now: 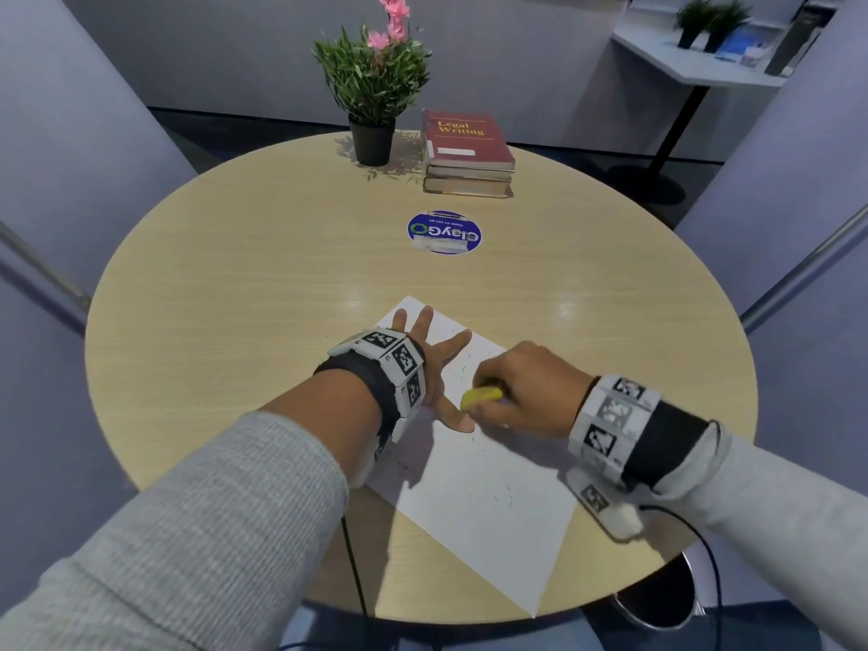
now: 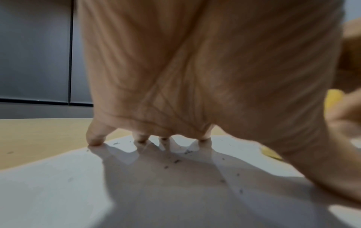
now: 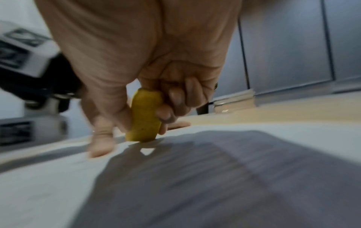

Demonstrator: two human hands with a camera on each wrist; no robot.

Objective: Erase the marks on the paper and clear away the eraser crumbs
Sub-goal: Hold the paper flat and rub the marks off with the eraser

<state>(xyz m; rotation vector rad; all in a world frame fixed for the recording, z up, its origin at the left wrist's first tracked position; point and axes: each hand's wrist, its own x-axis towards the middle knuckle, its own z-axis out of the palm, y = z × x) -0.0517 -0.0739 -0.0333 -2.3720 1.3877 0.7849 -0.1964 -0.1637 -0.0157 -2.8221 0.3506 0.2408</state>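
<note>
Eraser (image 3: 143, 117), yellow, stands pinched between the right hand (image 1: 526, 392) thumb and curled fingers (image 3: 166, 115), its tip on the paper (image 1: 474, 505); left hand (image 1: 430, 364) fingers (image 2: 95, 137) spread, pressing the sheet beside it.

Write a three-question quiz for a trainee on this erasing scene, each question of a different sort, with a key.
1. True or false: the left hand presses on the paper with its fingers spread.
2. What does the right hand hold in its grip? A) a pencil B) a yellow eraser C) a cloth
3. Fill in: the dark specks lying on the sheet under the left hand are eraser ____.

Key: 1 true; 2 B; 3 crumbs.
</note>
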